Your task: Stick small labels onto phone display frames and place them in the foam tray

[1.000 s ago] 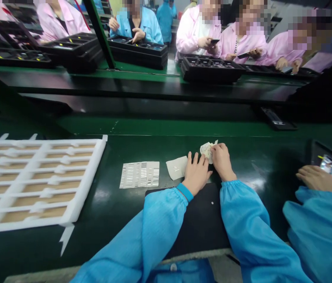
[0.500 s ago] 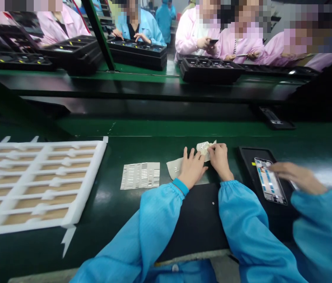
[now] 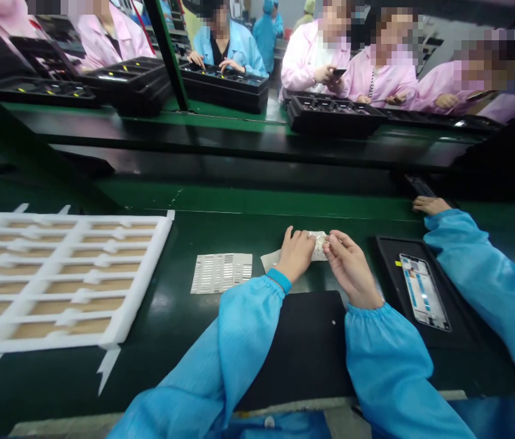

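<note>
My left hand (image 3: 296,251) lies with its fingers stretched out over a whitish backing sheet (image 3: 270,261), pressing it against the bench. Crumpled pale film (image 3: 318,245) shows between my two hands. My right hand (image 3: 351,265) is turned partly palm-up beside that film, thumb and fingertips pinched together; whatever is between them is too small to name. Left of my hands lies a sheet of silvery strip stickers (image 3: 221,274). A black mat (image 3: 305,350) is spread below my wrists, with a tiny pale round piece (image 3: 334,322) on it.
To the right, a phone frame (image 3: 424,292) sits in a black tray (image 3: 387,262). A co-worker's arm (image 3: 472,262) reaches past it toward another black tray. A white divided tray (image 3: 141,280) fills the left. Several co-workers sit behind black boxes (image 3: 225,85) across the bench.
My right hand has drawn back slightly from the film and rolled palm upward, fingertips still pinched. The co-worker's hand has gone from the phone frame to the tray farther back.
</note>
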`<state>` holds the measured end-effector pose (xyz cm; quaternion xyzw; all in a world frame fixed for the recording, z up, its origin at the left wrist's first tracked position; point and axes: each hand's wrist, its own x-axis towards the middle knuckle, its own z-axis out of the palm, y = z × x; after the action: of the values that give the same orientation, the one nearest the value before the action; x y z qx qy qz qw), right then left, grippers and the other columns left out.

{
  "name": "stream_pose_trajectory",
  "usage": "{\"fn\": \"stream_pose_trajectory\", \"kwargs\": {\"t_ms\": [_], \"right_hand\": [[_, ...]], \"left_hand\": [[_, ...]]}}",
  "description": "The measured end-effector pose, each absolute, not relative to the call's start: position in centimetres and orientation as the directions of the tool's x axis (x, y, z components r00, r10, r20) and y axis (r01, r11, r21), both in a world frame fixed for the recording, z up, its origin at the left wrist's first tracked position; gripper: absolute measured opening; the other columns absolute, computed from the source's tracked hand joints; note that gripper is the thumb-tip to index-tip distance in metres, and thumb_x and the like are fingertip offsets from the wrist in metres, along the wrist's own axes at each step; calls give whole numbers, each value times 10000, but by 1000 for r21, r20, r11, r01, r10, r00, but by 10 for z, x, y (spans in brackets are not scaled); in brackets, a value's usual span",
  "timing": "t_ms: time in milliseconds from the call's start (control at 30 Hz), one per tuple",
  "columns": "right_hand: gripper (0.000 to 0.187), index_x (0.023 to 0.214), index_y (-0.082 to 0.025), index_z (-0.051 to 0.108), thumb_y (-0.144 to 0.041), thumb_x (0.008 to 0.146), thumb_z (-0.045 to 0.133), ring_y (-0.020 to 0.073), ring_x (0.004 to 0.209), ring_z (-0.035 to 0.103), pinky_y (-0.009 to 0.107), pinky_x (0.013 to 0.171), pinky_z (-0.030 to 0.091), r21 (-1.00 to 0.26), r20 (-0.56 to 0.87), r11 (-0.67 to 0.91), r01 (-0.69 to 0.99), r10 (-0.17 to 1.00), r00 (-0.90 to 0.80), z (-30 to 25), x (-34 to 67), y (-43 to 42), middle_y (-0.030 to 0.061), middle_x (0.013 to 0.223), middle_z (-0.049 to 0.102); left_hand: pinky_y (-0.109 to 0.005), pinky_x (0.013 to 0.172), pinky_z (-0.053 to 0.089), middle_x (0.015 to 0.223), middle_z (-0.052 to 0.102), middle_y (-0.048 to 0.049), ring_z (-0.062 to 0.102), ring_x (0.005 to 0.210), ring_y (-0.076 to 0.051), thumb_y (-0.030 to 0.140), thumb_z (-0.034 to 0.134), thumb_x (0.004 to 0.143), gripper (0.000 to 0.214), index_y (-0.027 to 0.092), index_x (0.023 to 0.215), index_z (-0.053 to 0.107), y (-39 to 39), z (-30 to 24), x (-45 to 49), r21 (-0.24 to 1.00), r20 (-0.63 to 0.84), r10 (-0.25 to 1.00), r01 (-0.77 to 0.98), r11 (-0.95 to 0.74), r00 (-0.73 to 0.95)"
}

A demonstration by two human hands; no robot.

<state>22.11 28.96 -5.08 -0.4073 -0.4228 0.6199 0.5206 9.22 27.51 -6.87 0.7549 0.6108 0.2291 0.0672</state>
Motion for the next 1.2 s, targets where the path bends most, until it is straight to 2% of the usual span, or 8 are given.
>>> {"fn": "stream_pose_trajectory", "kwargs": {"t_ms": [100, 267, 367, 433, 667, 833, 1000, 1200], "right_hand": [[313, 836, -203, 693, -357, 647, 888, 106, 713, 660, 220, 707, 582, -899, -87, -147, -413, 983, -160, -44, 214, 280, -2, 825, 688], [180, 847, -229, 726, -337, 744, 825, 138, 778, 666, 266, 718, 560, -920, 44, -18, -393, 988, -148, -43, 203, 261, 21, 896, 718], [111, 834, -254, 750, -313, 765, 813, 153, 879, 651, 287, 797, 533, -940, 98, 30, -340, 978, -184, -45, 196, 248, 23, 986, 718], [72, 810, -263, 753, -294, 774, 807, 172, 964, 639, 308, 865, 510, -952, 120, 44, -304, 965, -234, -46, 194, 241, 18, 997, 714], [35, 807, -257, 755, -284, 807, 777, 153, 854, 643, 276, 797, 511, -970, 60, -51, -238, 898, -435, -45, 188, 233, 7, 880, 714], [203, 888, -252, 753, -396, 758, 812, 172, 814, 685, 319, 809, 547, -935, -77, -224, -274, 885, -459, -41, 187, 232, 22, 896, 741], [361, 1075, -252, 719, -324, 740, 835, 201, 939, 708, 327, 893, 536, -936, -126, -265, -231, 866, -484, -42, 189, 233, 27, 913, 759], [231, 902, -229, 722, -290, 720, 850, 181, 871, 725, 278, 840, 549, -921, -149, -295, -255, 870, -469, -45, 189, 234, 18, 842, 763]], "left_hand": [[-497, 1116, 339, 1041, 653, -89, 604, 1048, -248, 107, 509, 921, 152, 147, 1015, 621, 270, -59, 85, 490, 286, 955, 844, -220, 83], [-239, 856, 529, 1028, 688, -18, 657, 950, -139, 247, 424, 1010, 174, 198, 1049, 587, 228, -33, 65, 710, 275, 961, 676, -198, -7], [-203, 851, 529, 1042, 707, -6, 673, 957, -126, 301, 498, 989, 179, 205, 1059, 632, 195, -23, 52, 919, 204, 978, 349, -182, -28], [-220, 866, 527, 1050, 717, -14, 679, 964, -144, 304, 581, 946, 167, 206, 1045, 674, 180, -21, 47, 980, 140, 989, 150, -132, -45], [-229, 746, 511, 796, 700, -15, 654, 779, -139, 316, 586, 929, 221, 171, 801, 691, 175, -31, 41, 992, 105, 983, 87, -92, -148], [-242, 700, 523, 713, 678, -18, 648, 701, -142, 325, 587, 900, 244, 162, 738, 668, 175, -34, 41, 998, 45, 980, -33, -52, -194], [-249, 657, 531, 635, 664, -7, 642, 641, -143, 300, 612, 837, 204, 169, 690, 663, 175, -35, 41, 997, 4, 968, -73, -23, -251], [-247, 631, 532, 611, 659, -6, 638, 605, -140, 285, 608, 811, 203, 167, 653, 656, 177, -36, 43, 996, -9, 966, -89, -14, -257]]}}
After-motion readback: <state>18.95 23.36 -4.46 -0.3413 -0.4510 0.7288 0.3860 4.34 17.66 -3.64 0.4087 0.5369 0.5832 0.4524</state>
